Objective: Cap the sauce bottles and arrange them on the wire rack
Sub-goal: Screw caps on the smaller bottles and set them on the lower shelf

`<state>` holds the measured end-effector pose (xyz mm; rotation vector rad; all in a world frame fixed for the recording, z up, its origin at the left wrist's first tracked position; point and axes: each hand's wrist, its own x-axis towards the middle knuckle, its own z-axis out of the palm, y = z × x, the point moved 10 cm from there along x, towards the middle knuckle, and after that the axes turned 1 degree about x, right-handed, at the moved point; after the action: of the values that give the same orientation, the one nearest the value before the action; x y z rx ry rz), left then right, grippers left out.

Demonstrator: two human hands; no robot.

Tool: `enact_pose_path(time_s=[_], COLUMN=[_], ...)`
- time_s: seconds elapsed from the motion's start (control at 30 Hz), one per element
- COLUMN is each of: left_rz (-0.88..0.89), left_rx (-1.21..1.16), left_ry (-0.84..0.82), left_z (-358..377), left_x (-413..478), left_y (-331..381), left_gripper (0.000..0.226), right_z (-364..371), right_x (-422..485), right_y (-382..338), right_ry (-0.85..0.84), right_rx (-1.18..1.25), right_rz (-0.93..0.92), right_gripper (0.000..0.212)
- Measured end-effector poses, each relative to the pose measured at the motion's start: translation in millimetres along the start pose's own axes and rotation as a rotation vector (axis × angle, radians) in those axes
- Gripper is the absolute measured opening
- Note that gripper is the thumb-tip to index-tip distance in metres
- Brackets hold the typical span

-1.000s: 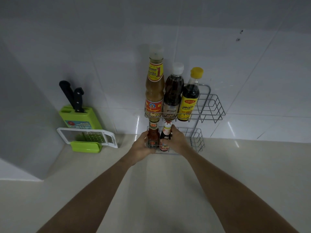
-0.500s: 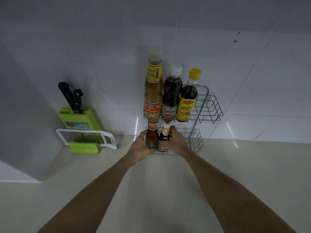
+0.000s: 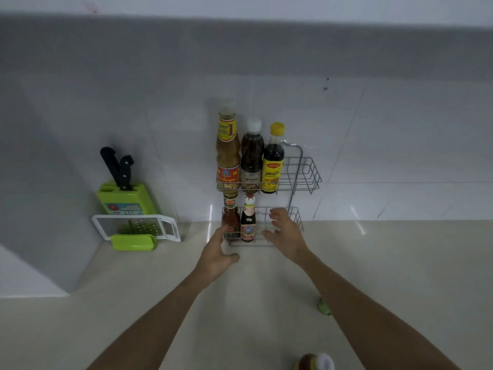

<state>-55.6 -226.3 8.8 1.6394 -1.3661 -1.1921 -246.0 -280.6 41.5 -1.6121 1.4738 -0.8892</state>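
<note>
A two-tier wire rack (image 3: 304, 172) stands against the tiled wall. Its upper shelf holds a tall amber sauce bottle (image 3: 227, 153), a dark bottle with a white cap (image 3: 251, 156) and a dark bottle with a yellow cap (image 3: 272, 161). Two small bottles stand on the lower shelf: a red sauce bottle (image 3: 230, 217) and a dark bottle with a white top (image 3: 248, 220). My left hand (image 3: 217, 256) is open just below and left of the red bottle. My right hand (image 3: 286, 233) is open in front of the lower shelf, right of the small bottles.
A green knife block (image 3: 124, 198) with black knives and a white grater (image 3: 136, 228) sit at the left on the counter. A small green object (image 3: 324, 307) lies by my right forearm. The top of another capped bottle (image 3: 317, 362) shows at the bottom edge.
Both hands have let go of the two small bottles on the lower shelf and drawn back, fingers spread. The view has tilted up and pulled away.
</note>
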Motion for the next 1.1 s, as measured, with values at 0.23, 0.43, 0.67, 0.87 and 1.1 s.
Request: enact_pose_path(time_s=[0.23, 0.43, 0.67, 0.87, 1.1], left_rz=[0.053, 0.091, 0.134, 0.104, 0.13], left_rx=[-0.069, 0.013, 0.168, 0.208, 0.237], left_ry=[-0.098, -0.297, -0.437, -0.327, -0.248], left_z=[52, 125, 185, 196, 198], left_x=[-77, -140, -182, -186, -185], left_y=[7, -11, -25, -39, -42], left_gripper=[0.075, 0.072, 0.069, 0.06, 0.044], right_z=[-62, -87, -56, -14, -41], right_x=[-90, -174, -242, -283, -271], right_y=[-17, 12, 130, 184, 160], right_ry=[0.15, 0.215, -0.106, -0.343, -0.175], right_rx=[0.129, 0.002, -0.468, -0.715, -0.567], right_rz=[-0.075, -0.086, 0.077, -0.029, -0.026], right_gripper=[0.041, 0.029, 0.04, 0.043, 0.02])
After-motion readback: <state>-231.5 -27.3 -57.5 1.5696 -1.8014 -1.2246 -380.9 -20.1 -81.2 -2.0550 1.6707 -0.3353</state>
